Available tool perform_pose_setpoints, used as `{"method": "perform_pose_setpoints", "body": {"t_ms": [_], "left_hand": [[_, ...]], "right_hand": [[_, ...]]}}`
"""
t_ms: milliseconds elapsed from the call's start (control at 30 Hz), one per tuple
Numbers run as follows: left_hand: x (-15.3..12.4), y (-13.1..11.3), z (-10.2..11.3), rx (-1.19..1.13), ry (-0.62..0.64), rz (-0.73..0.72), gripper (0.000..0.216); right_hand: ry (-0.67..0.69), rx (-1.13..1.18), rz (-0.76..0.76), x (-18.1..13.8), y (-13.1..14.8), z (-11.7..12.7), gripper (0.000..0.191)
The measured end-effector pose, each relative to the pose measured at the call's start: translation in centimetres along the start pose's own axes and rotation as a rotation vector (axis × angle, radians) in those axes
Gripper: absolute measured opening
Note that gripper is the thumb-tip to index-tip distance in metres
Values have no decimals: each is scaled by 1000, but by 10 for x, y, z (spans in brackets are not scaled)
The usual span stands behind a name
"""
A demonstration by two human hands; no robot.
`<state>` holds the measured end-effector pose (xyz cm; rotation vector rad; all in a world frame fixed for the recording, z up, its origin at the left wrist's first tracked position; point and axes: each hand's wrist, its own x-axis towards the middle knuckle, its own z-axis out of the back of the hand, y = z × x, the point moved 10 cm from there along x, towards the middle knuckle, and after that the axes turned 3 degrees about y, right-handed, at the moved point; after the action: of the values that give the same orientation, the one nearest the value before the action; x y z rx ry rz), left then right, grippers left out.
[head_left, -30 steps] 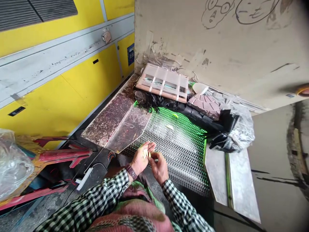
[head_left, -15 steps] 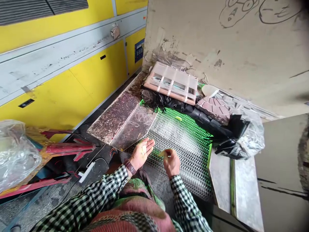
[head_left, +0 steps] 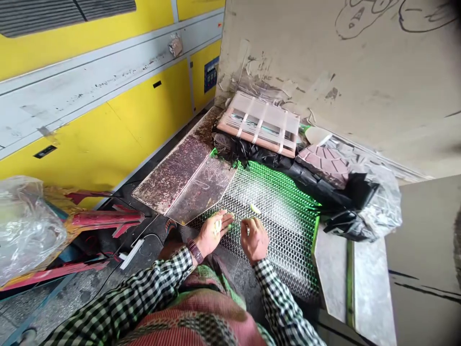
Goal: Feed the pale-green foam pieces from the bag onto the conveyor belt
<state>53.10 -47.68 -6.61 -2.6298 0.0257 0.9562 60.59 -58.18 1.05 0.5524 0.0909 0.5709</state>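
Note:
My left hand [head_left: 212, 231] lies palm up at the near edge of a clear honeycomb mesh sheet [head_left: 284, 226] that has green beneath it. Small pale pieces [head_left: 217, 226] rest in its palm, with the fingers stretched toward the right. My right hand [head_left: 255, 239] sits just to the right, back up and fingers curled down onto the mesh, a ring on one finger. Whether it holds anything is hidden. One small pale piece [head_left: 255, 209] lies on the mesh just beyond its fingertips.
Scratched clear panel [head_left: 201, 187] and dusty brown panel [head_left: 171, 173] lie left of the mesh. Behind it are a strapped bundle of boards [head_left: 262, 125], black plastic [head_left: 309, 180] and a round pink tiled piece [head_left: 324, 161]. Yellow machine [head_left: 108, 120] left, plastic bag [head_left: 25, 226], red offcuts [head_left: 104, 218], grey boards [head_left: 331, 269] right.
My right hand went from my left palm out over the mesh holding a pale piece, then came back close to the left. A pale piece now lies on the mesh beyond it.

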Motion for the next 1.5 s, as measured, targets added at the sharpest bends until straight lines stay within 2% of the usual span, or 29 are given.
{"method": "perform_pose_setpoints", "body": {"t_ms": [133, 233, 367, 467, 567, 667, 767, 867, 967, 1067, 1133, 1333, 1500], "left_hand": [[1, 4, -18, 62, 103, -34, 35], [3, 11, -28, 73, 146, 1, 40], [3, 17, -33, 80, 173, 34, 41], [4, 19, -32, 58, 176, 46, 39], [6, 19, -23, 36, 116, 59, 35], [9, 18, -13, 8, 61, 90, 32], [11, 17, -12, -14, 69, 97, 32], [11, 17, -12, 10, 77, 92, 34], [11, 19, -16, 29, 86, 76, 36], [12, 18, -25, 51, 131, 33, 37], [13, 18, -31, 59, 169, 20, 40], [15, 21, -35, 61, 245, 37, 45], [15, 27, -27, 51, 179, 89, 46]], "right_hand": [[155, 475, -108, -15, 11, -18, 21], [115, 715, -247, -20, 1, -26, 21], [133, 804, -321, -24, -7, -35, 26], [103, 813, -361, -25, -15, -33, 29], [2, 624, -356, -20, -37, -12, 29], [-122, 125, -229, -11, -55, 23, 27], [-72, -180, -41, -6, -58, 27, 29], [-10, -206, 44, -12, -47, 21, 24], [-15, -51, -5, -21, -23, 18, 28], [77, 237, -46, -24, 6, -1, 28], [105, 407, -85, -23, 15, -12, 28], [149, 890, -388, -23, -13, -39, 29], [197, 1144, -591, -31, -15, -54, 33]]}}
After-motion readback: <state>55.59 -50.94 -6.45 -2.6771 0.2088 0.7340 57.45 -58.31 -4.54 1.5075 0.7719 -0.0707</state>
